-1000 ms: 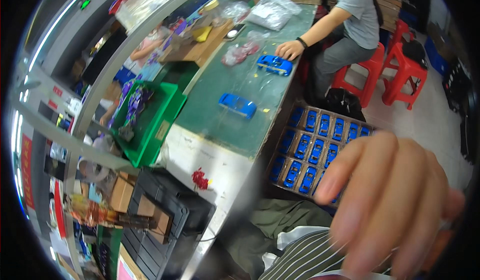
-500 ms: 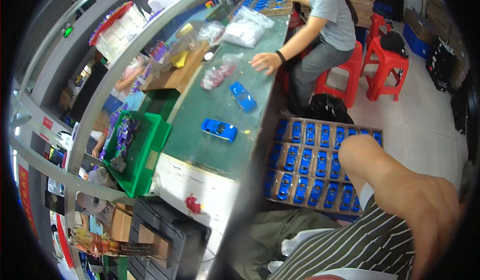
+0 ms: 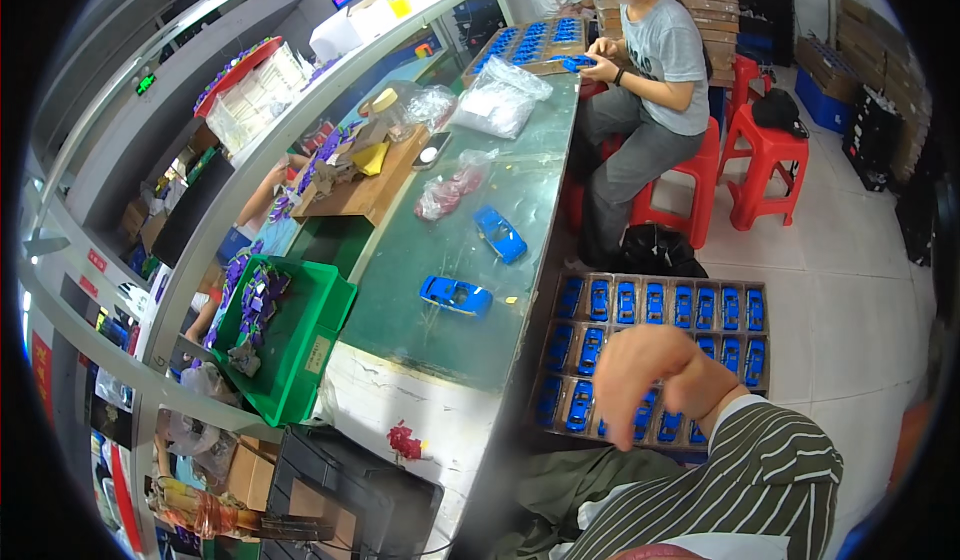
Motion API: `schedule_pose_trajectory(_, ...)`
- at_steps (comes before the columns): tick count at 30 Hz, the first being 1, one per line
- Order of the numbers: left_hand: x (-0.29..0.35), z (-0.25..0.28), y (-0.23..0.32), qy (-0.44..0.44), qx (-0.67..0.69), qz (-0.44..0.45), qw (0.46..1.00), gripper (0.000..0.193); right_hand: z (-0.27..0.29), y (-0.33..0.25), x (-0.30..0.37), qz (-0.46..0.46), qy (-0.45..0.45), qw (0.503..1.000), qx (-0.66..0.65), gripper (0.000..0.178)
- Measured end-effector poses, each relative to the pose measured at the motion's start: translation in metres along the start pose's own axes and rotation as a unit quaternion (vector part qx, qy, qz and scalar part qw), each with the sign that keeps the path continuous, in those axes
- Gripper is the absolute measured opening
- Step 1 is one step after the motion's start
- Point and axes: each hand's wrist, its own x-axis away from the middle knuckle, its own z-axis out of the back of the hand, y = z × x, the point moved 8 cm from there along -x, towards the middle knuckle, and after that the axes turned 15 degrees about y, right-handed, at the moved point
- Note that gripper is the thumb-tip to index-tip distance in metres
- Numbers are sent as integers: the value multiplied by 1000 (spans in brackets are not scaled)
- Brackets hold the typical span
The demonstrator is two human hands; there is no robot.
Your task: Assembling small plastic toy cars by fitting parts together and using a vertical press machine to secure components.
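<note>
My right hand (image 3: 655, 370), in a striped sleeve, hangs above a partitioned tray (image 3: 764, 360) of blue toy cars. Its fingers bend downward and apart, a little blurred, with a blue car showing in the gap between them. No held thing shows in it, and whether it touches the tray cannot be told. My left hand is out of view. Two larger blue toy cars lie apart on the green tabletop (image 3: 400, 305): an open-topped one (image 3: 456, 296) nearer me and another (image 3: 500, 235) beyond it.
Left of the table stands a green bin (image 3: 330, 345) with purple pieces. Clear bags (image 3: 503, 98) lie farther back. A seated co-worker (image 3: 665, 55) handles something blue at the far end, near red stools (image 3: 770, 165). A black crate (image 3: 350, 490) stands at lower left.
My right hand has swung left over the tray. The co-worker's arm has drawn back from the table, and both their hands now meet at something blue. The whole view has shifted slightly.
</note>
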Motion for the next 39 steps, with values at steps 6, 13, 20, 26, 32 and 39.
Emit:
schedule_pose_trajectory(6, 12, 17, 2, -5, 16, 2, 1000, 36, -45, 69, 6, -67, -24, 982, 175, 37)
schedule_pose_trajectory(13, 26, 33, 15, -55, 50, -75, 994, 35, -126, 125, 53, -262, -180, 938, 138, 70)
schedule_pose_trajectory(20, 37, 55, 68, -31, -13, -183, 983, 35, -161, 137, 73, -242, -152, 940, 184, 51)
schedule_pose_trajectory(26, 35, 85, 46, -10, -19, -230, 973, 36, -191, 149, 70, -234, -128, 935, 234, 55)
schedule_pose_trajectory(32, 36, 114, -7, -3, 107, -157, 982, 76, -223, 153, 51, -212, -109, 947, 216, 50)
schedule_pose_trajectory(39, 23, 138, -24, -6, 272, -197, 942, 80, -223, 167, 60, -231, 3, 935, 268, 74)
